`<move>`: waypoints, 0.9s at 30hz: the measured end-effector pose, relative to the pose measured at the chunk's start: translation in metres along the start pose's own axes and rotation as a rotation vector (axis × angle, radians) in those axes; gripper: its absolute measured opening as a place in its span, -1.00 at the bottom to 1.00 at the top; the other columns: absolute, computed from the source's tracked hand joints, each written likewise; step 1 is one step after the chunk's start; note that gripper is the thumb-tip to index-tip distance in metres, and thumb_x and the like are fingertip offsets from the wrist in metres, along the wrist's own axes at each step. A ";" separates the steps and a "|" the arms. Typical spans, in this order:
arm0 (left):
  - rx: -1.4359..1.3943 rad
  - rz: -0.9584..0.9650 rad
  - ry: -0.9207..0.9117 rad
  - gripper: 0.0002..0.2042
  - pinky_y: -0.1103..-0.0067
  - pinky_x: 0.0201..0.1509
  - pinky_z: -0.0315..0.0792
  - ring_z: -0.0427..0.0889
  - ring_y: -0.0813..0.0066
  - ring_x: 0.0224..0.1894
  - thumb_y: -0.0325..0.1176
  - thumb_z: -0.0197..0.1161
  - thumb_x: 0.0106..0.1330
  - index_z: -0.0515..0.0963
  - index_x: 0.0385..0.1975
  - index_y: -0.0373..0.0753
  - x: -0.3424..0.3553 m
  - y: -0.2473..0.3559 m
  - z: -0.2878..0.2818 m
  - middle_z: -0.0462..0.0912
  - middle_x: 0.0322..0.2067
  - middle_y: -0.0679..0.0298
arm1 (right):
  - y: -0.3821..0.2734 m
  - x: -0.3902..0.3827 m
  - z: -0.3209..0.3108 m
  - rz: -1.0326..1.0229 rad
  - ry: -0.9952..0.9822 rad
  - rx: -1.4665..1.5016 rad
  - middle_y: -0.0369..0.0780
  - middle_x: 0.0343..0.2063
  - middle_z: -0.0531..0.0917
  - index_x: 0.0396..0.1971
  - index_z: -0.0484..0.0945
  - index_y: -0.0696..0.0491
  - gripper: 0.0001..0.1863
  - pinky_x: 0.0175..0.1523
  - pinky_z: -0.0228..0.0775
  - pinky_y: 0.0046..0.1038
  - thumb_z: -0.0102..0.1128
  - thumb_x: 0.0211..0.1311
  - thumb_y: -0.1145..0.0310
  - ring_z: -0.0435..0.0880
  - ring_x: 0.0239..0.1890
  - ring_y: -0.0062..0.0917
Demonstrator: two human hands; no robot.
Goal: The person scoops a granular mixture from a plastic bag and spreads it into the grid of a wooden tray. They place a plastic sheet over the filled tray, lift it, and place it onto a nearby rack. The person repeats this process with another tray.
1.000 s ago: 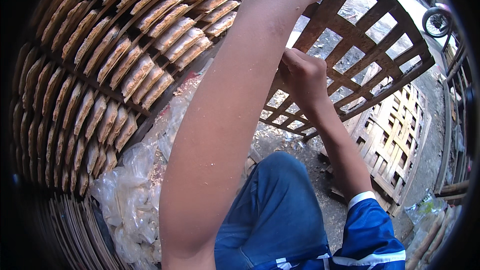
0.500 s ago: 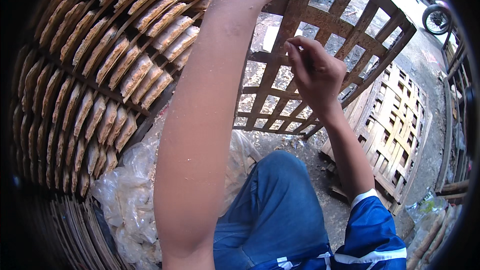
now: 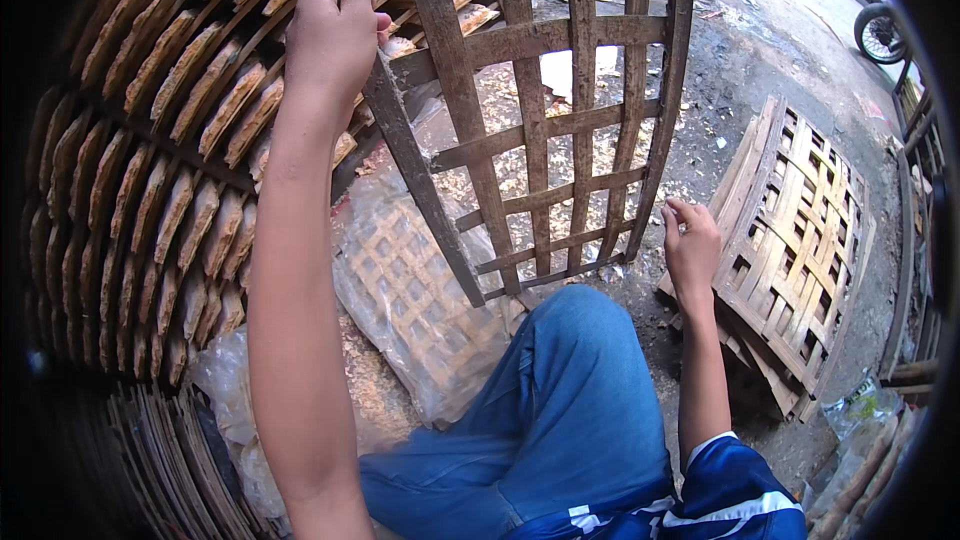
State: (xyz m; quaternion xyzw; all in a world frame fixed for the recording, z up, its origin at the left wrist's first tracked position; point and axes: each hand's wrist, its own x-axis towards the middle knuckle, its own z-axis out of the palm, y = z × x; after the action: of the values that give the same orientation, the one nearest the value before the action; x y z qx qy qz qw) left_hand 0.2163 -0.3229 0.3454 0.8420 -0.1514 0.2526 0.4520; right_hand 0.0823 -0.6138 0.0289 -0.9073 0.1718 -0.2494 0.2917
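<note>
My left hand (image 3: 335, 40) is closed round the upper left corner of a brown wooden lattice rack (image 3: 548, 38), its thumb over the frame. The rack stands tilted on edge in front of my knee, with bare gaps between its slats. My right hand (image 3: 692, 255) hovers just right of the rack's lower right side, apart from it. Its fingers are curled with thumb and forefinger pinched, and anything held there is too small to make out. Below the rack, a sheet of clear plastic (image 3: 440, 365) lies over another lattice panel on the ground.
At the left, tiers of racks hold rows of rough tan slabs (image 3: 205, 205). A stack of woven lattice racks (image 3: 795, 250) lies on the ground at the right. Pale crumbs litter the ground. A wheel (image 3: 880, 35) stands at the far right, and wooden poles (image 3: 850, 480) lie near the lower right.
My left hand has drawn back to the left with the rack, which has swung leftward. My right hand has moved down and right, off the rack. The plastic-covered panel has come into view.
</note>
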 end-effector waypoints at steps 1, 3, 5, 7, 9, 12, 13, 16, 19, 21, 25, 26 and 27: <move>0.004 -0.002 -0.001 -0.70 0.57 -0.20 0.53 0.54 0.63 -0.31 -0.08 0.04 0.62 0.44 0.10 -0.16 -0.002 0.001 -0.004 0.44 -0.29 0.32 | -0.014 0.008 -0.006 0.067 -0.060 0.014 -0.12 -0.17 0.68 0.08 0.64 0.03 -0.65 -0.03 0.53 -0.18 0.31 0.29 0.42 0.71 -0.23 -0.22; 0.001 0.021 0.004 -0.70 0.57 -0.20 0.53 0.54 0.63 -0.30 -0.09 0.04 0.62 0.44 0.10 -0.16 -0.004 0.005 -0.007 0.44 -0.30 0.33 | -0.012 0.019 0.002 -0.012 0.095 -0.002 -0.14 -0.24 0.70 0.07 0.65 0.03 -0.67 -0.05 0.53 -0.21 0.30 0.31 0.40 0.71 -0.21 -0.24; -0.011 0.064 0.017 -0.71 0.58 -0.21 0.53 0.54 0.63 -0.31 -0.11 0.04 0.62 0.44 0.10 -0.17 -0.009 0.009 -0.004 0.45 -0.30 0.34 | -0.011 0.028 0.006 -0.119 0.265 0.010 -0.16 -0.31 0.73 0.07 0.65 0.03 -0.68 -0.12 0.54 -0.26 0.29 0.32 0.40 0.74 -0.27 -0.29; -0.008 0.082 0.033 -0.71 0.58 -0.21 0.52 0.54 0.64 -0.30 -0.11 0.05 0.62 0.45 0.10 -0.17 -0.006 0.007 -0.005 0.45 -0.31 0.34 | -0.023 0.024 -0.002 -0.044 0.247 0.097 -0.16 -0.30 0.74 0.04 0.66 0.05 -0.69 -0.20 0.54 -0.29 0.28 0.30 0.46 0.73 -0.37 -0.32; -0.009 0.075 0.049 -0.71 0.58 -0.21 0.52 0.54 0.64 -0.30 -0.12 0.05 0.62 0.45 0.10 -0.17 -0.007 0.003 -0.006 0.45 -0.31 0.35 | -0.037 0.019 -0.009 -0.083 0.300 0.195 -0.15 -0.30 0.74 -0.04 0.69 0.10 -0.74 -0.37 0.50 -0.35 0.32 0.27 0.48 0.67 -0.54 -0.41; -0.013 0.065 0.061 -0.72 0.58 -0.22 0.52 0.54 0.64 -0.29 -0.13 0.05 0.62 0.46 0.09 -0.17 -0.004 -0.003 -0.005 0.45 -0.32 0.36 | -0.095 0.001 -0.024 -0.269 0.236 0.473 -0.16 -0.33 0.74 -0.10 0.70 0.11 -0.78 -0.42 0.47 -0.38 0.35 0.27 0.42 0.64 -0.57 -0.45; -0.014 0.057 0.066 -0.72 0.58 -0.22 0.52 0.54 0.64 -0.29 -0.13 0.05 0.62 0.46 0.09 -0.17 -0.005 -0.003 -0.005 0.45 -0.32 0.36 | -0.121 -0.006 -0.026 -0.306 0.112 0.575 -0.16 -0.35 0.73 -0.11 0.70 0.11 -0.77 -0.41 0.48 -0.40 0.38 0.26 0.39 0.62 -0.58 -0.44; -0.031 0.047 0.095 -0.72 0.59 -0.24 0.52 0.55 0.64 -0.30 -0.13 0.06 0.62 0.46 0.08 -0.17 -0.020 0.007 -0.003 0.44 -0.33 0.37 | -0.183 -0.015 -0.012 -0.421 -0.257 0.776 -0.11 -0.30 0.74 -0.07 0.70 0.11 -0.71 -0.33 0.53 -0.35 0.41 0.24 0.33 0.67 -0.54 -0.33; -0.037 0.090 0.085 -0.72 0.59 -0.25 0.52 0.56 0.65 -0.32 -0.12 0.06 0.62 0.46 0.09 -0.17 -0.018 0.010 -0.004 0.45 -0.29 0.37 | -0.218 -0.007 0.020 -0.460 -0.365 0.801 -0.06 -0.37 0.76 0.01 0.69 0.11 -0.62 -0.27 0.56 -0.29 0.41 0.25 0.27 0.73 -0.47 -0.25; -0.037 0.106 0.080 -0.72 0.60 -0.24 0.52 0.56 0.65 -0.32 -0.12 0.06 0.61 0.46 0.10 -0.16 -0.018 0.006 -0.004 0.47 -0.28 0.35 | -0.231 -0.005 0.036 -0.439 -0.396 0.754 -0.05 -0.45 0.75 0.04 0.70 0.11 -0.59 -0.31 0.56 -0.35 0.43 0.27 0.22 0.71 -0.51 -0.38; -0.036 0.109 0.129 -0.76 0.58 -0.25 0.52 0.56 0.62 -0.33 -0.17 0.03 0.62 0.44 0.04 -0.18 -0.020 0.002 -0.013 0.50 -0.26 0.29 | -0.232 -0.013 0.048 -0.405 -0.256 0.799 -0.06 -0.50 0.73 -0.15 0.78 0.07 -0.71 -0.33 0.55 -0.38 0.47 0.24 0.21 0.77 -0.46 -0.34; -0.027 0.106 0.139 -0.78 0.57 -0.26 0.51 0.56 0.60 -0.34 -0.19 0.02 0.63 0.43 0.01 -0.18 -0.028 0.012 -0.008 0.50 -0.26 0.28 | -0.229 -0.014 0.050 -0.431 -0.253 0.791 -0.07 -0.50 0.74 -0.19 0.78 0.08 -0.74 -0.34 0.54 -0.39 0.47 0.24 0.22 0.77 -0.46 -0.35; -0.019 0.103 0.149 -0.80 0.56 -0.26 0.51 0.55 0.58 -0.35 -0.21 0.00 0.63 0.42 -0.01 -0.19 -0.035 0.022 -0.003 0.51 -0.25 0.26 | -0.226 -0.012 0.051 -0.457 -0.250 0.783 -0.09 -0.50 0.74 -0.22 0.78 0.09 -0.75 -0.35 0.54 -0.40 0.47 0.24 0.23 0.77 -0.46 -0.37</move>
State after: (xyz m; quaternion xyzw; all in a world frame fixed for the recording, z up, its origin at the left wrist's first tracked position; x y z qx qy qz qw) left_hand 0.1764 -0.3315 0.3421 0.8078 -0.1630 0.3359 0.4562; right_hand 0.1378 -0.4112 0.1282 -0.7667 -0.1758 -0.2421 0.5680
